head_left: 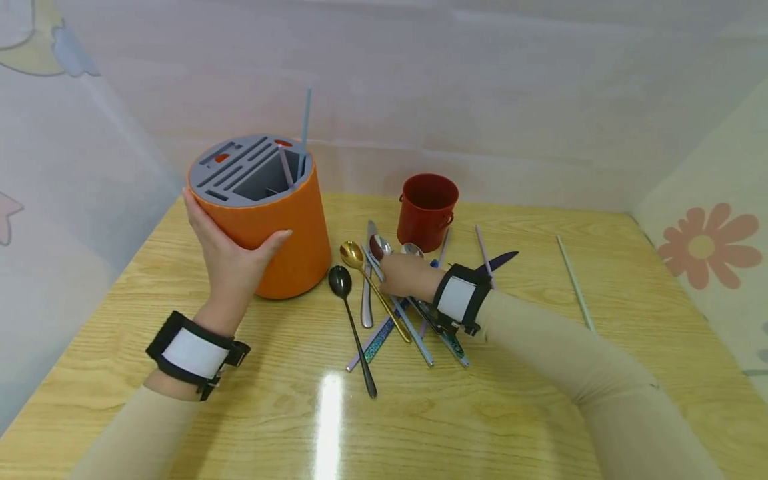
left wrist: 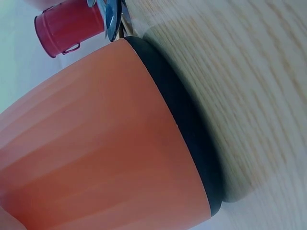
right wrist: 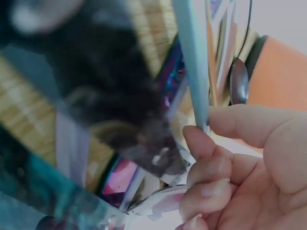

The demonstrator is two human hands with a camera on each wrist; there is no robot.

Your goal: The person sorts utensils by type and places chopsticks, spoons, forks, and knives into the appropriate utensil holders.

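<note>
Left hand (head_left: 231,257) wrapped round the near-left side of the orange holder (head_left: 270,220), gripping. Right hand (head_left: 403,275) down on the cutlery pile (head_left: 390,307), fingers (right wrist: 211,165) curled onto a pale blue stick (right wrist: 192,62).

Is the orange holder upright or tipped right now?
Tipped. The orange holder leans in the left hand, its grey top facing the camera; the left wrist view shows its base edge lifted.

You have the cutlery holder (head_left: 264,220) standing on the table (head_left: 510,413). Right of the holder lies the pile of cutlery (head_left: 390,300), and behind that pile stands the small bucket (head_left: 427,210). A lone chopstick (head_left: 575,283) lies far right of the holder. Two straws (head_left: 298,150) stand in the holder's compartment.
</note>
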